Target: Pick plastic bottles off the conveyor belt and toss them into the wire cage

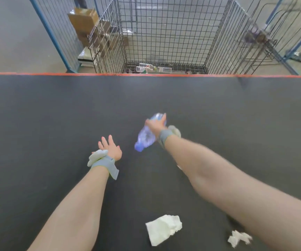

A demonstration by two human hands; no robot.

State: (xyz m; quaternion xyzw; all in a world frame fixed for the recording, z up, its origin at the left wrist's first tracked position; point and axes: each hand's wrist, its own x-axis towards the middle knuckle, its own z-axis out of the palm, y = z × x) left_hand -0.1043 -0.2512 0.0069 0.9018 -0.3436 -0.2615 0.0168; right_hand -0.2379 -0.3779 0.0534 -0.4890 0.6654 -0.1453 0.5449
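Observation:
My right hand (156, 124) grips a clear plastic bottle (146, 137) with a blue cap end, held above the middle of the dark conveyor belt (55, 105); hand and bottle are motion-blurred. My left hand (110, 147) hovers over the belt to the left of the bottle, fingers spread and holding nothing. Both wrists wear grey straps. The wire cage (164, 33) stands just beyond the belt's orange far edge, with several clear bottles (146, 67) lying on its floor.
A crumpled white paper (164, 228) and a smaller white scrap (239, 238) lie on the near belt. Cardboard boxes (84, 20) sit left of the cage behind blue-framed mesh fencing (55, 33). More wire panels lean at the right.

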